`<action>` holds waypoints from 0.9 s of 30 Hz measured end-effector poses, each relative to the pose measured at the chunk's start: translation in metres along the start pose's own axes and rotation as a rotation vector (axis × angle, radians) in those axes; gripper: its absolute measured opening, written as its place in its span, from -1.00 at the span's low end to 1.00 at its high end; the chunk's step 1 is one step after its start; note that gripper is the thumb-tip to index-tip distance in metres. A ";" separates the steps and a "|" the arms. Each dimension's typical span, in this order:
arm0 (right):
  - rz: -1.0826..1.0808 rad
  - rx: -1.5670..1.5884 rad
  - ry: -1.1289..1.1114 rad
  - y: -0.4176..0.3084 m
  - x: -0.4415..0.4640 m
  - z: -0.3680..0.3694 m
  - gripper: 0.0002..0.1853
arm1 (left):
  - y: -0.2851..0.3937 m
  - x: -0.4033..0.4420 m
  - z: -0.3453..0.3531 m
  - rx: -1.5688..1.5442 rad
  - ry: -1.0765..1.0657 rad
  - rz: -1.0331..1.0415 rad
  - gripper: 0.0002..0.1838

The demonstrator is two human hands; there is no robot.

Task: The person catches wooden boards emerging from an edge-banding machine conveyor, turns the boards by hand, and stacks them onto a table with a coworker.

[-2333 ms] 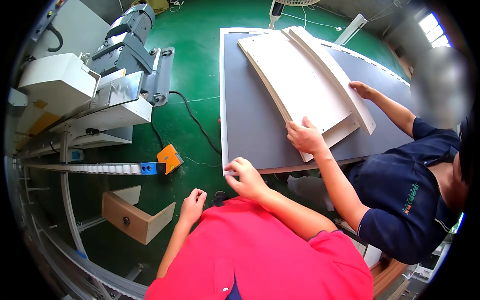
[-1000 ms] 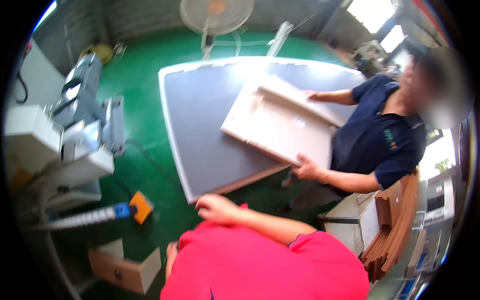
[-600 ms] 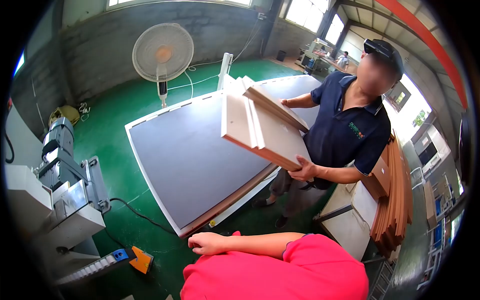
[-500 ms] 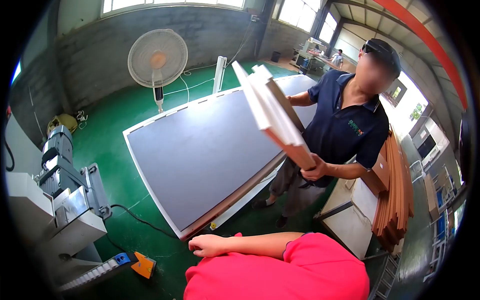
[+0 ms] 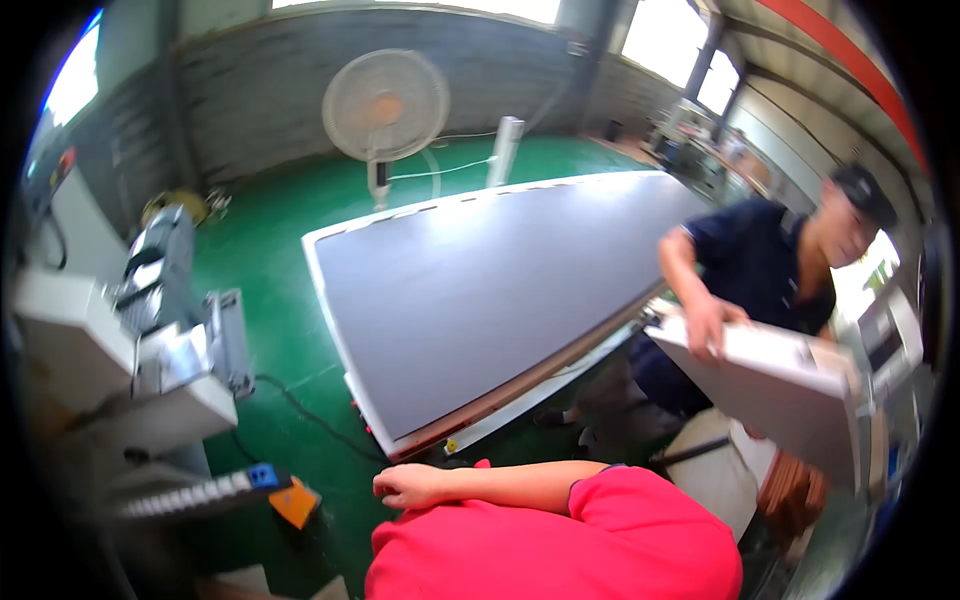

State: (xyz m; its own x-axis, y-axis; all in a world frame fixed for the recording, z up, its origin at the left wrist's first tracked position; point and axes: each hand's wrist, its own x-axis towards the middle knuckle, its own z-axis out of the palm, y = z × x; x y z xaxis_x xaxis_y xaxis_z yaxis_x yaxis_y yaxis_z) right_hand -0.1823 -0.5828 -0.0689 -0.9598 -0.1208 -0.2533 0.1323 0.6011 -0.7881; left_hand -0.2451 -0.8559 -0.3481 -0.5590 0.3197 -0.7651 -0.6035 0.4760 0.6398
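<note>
My right hand rests in front of my red shirt, beside the near corner of the grey-topped table. Its fingers are loosely curled together, with no object showing in them. My left hand is out of view. At the right, a co-worker in a dark shirt holds a pale panel assembly, tilted and partly blurred, with one hand on its upper edge. The panels are away from the table top.
A standing fan and a white post are behind the table. Left of it are a motor and machine, a black cable and an orange box on the green floor. Brown boards lie at the lower right.
The co-worker has lifted the panels off the table and swung them to the right, turning away. My view has tilted up, and my left hand has left it. My right hand stays near the corner.
</note>
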 end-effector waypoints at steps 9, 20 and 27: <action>-0.120 0.060 -0.377 -0.015 0.044 0.011 -0.75 | -0.160 -0.100 0.032 -0.280 0.258 -0.194 -0.52; -0.520 0.064 -0.578 -0.043 0.120 -0.012 -0.82 | -0.188 -0.135 0.183 -0.371 0.593 -0.150 -0.42; -0.821 0.152 -0.337 -0.098 0.167 -0.025 -0.80 | -0.149 -0.186 0.234 -0.627 0.676 -0.377 -0.44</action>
State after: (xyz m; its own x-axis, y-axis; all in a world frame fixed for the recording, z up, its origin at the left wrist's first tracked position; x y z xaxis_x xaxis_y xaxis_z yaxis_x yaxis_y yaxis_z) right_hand -0.3613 -0.6419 -0.0200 -0.6460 -0.7061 0.2901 -0.5090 0.1152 -0.8530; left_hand 0.0814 -0.7944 -0.3181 -0.3575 -0.3902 -0.8485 -0.8907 -0.1308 0.4354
